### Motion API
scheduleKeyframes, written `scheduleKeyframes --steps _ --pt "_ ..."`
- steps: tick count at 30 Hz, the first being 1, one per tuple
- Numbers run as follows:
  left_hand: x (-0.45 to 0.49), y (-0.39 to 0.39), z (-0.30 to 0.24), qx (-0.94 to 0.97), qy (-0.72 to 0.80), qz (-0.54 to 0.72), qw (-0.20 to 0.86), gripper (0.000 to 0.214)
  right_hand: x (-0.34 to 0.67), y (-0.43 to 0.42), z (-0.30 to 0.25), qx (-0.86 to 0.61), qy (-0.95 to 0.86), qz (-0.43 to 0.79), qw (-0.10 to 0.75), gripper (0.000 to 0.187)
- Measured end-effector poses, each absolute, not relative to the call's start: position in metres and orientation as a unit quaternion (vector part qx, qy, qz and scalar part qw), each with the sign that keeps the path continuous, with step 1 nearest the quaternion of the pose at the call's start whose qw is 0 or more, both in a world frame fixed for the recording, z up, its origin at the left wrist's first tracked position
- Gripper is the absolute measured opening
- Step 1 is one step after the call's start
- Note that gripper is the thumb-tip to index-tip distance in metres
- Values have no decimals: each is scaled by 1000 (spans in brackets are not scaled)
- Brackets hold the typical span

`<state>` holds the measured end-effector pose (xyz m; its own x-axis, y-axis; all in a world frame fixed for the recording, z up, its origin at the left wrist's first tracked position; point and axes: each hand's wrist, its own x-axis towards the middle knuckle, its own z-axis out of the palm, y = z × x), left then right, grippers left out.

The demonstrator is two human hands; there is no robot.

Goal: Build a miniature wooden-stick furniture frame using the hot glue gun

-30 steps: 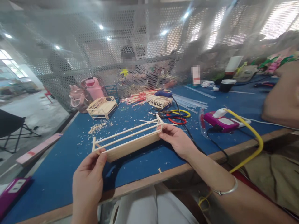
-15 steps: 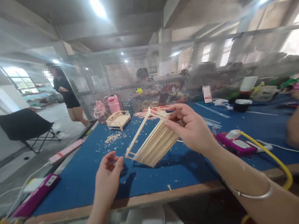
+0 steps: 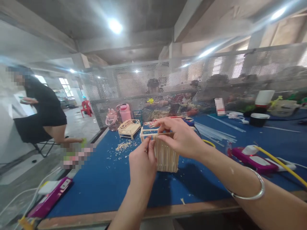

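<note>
A small model made of pale wooden sticks (image 3: 167,156), with a slatted panel and a thin frame at its top left, stands upright over the blue tabletop. My right hand (image 3: 178,135) grips its upper edge between thumb and fingers. The fingers of my left hand (image 3: 145,159) pinch the frame near the top of the panel, close to my right fingertips. Behind my left hand, a finished-looking miniature stick bed (image 3: 129,128) rests on the table, with a heap of stick scraps (image 3: 123,146) in front of it.
Glue sticks (image 3: 213,132) lie at the right, near a purple power strip (image 3: 254,160) with a yellow cable. A black cup (image 3: 259,119) stands farther back. Pink bottles (image 3: 124,111) are at the back left. A person (image 3: 45,102) walks at the left beyond the table (image 3: 96,191).
My left hand has moved up and right and now pinches the stick model. The model has turned from tilted to upright. The person at the left has moved farther left and nearer.
</note>
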<state>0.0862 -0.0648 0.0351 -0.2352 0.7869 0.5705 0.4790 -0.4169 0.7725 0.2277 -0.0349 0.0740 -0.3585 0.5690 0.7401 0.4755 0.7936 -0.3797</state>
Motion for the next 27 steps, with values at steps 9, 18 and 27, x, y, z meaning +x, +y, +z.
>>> scheduleKeyframes --steps 9,18,27 --pt "96 -60 35 508 454 648 340 25 226 -41 75 -324 -811 41 485 20" --pt "102 -57 29 496 428 674 341 30 231 -40 75 -322 -819 55 472 13" --pt "94 -72 20 508 434 693 271 34 238 -34 80 -333 -793 94 501 14"
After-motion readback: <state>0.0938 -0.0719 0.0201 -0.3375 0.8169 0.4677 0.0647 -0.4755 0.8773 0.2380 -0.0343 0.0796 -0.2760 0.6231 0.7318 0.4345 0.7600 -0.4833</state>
